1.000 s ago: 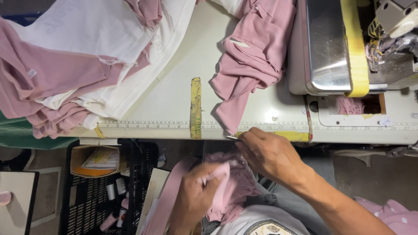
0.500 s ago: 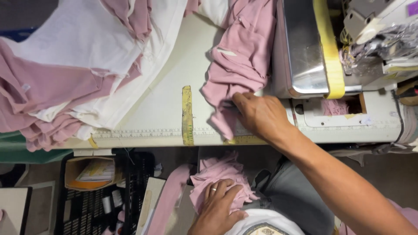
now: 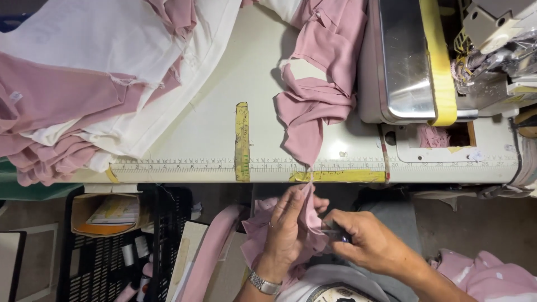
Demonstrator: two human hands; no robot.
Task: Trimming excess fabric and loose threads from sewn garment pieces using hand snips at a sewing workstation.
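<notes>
Below the table's front edge, my left hand [image 3: 288,232], with a wristwatch, pinches a small pink fabric piece [image 3: 263,229] and holds it upright. My right hand [image 3: 372,243] is just right of it, fingers closed on a small dark tool [image 3: 335,232] that touches the piece. A pink garment [image 3: 316,103] lies bunched on the pale table [image 3: 224,134], its tip hanging over the edge just above my hands.
A sewing machine [image 3: 408,61] with a yellow band stands at the right. Piled pink and white cloth [image 3: 84,84] covers the table's left. A ruler strip [image 3: 184,166] runs along the front edge. A black crate [image 3: 112,251] sits lower left, and more pink cloth [image 3: 492,277] lower right.
My right hand left the garment on the table edge and came down to my lap beside the left hand. My left hand raised the pink piece.
</notes>
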